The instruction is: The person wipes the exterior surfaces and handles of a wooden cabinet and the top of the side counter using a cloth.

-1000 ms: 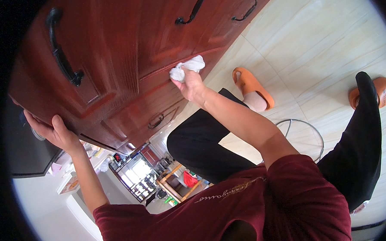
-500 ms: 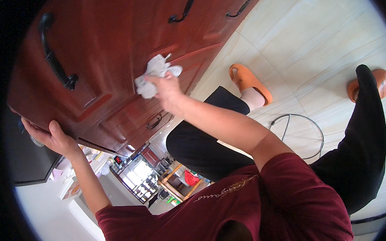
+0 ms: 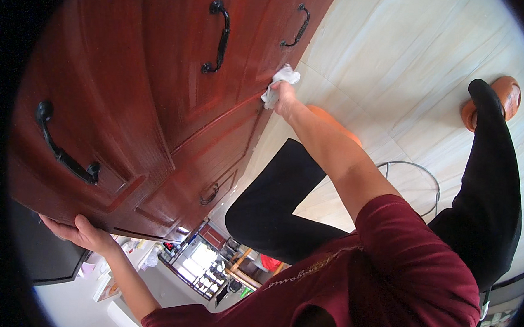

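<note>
My right hand (image 3: 284,100) grips a crumpled white cloth (image 3: 286,76). It presses the cloth to the reddish-brown wooden cabinet (image 3: 160,95) at the edge beside the floor. Part of the cloth is hidden behind the fingers. My left hand (image 3: 86,236) rests on the cabinet's opposite edge, fingers stretched out along it and thumb apart; some fingertips are partly hidden. Between the hands lie carved panels with black curved handles, among them a large handle (image 3: 67,146) near my left hand and another handle (image 3: 218,37) above the middle.
A pale tiled floor (image 3: 389,58) spreads at the right, with a thin grey cable loop (image 3: 437,186) on it. My bent legs in black trousers (image 3: 278,205) and an orange slipper (image 3: 506,97) are close by. A dark flat surface (image 3: 56,262) lies behind my left hand.
My right hand has carried the white cloth from the cabinet's middle to its floor-side edge. The cabinet has shifted in the picture; my left hand stays on its edge.
</note>
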Available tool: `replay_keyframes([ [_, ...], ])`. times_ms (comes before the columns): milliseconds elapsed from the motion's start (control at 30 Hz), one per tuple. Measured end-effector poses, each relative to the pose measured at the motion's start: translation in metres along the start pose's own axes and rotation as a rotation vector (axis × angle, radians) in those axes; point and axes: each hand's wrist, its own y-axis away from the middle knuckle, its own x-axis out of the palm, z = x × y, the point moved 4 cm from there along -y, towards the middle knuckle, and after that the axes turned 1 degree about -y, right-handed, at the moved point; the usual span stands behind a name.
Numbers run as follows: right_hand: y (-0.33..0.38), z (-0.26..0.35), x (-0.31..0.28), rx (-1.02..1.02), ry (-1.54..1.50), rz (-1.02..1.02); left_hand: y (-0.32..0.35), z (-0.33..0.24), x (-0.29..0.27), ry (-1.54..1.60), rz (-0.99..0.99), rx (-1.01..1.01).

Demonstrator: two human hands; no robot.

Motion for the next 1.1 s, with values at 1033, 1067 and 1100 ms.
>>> replay_keyframes([
  [1033,0.063,0.163,0.024,-1.381,0.599,-0.215,-0.002,0.003,-0.004,-0.133,0.013,-0.012],
  [1067,0.059,0.148,0.024,-1.326,0.614,-0.184,-0.003,0.002,-0.004,-0.128,0.01,-0.022],
  [1100,0.057,0.13,0.02,-1.268,0.634,-0.154,-0.002,0.001,-0.003,-0.122,0.01,-0.036],
])
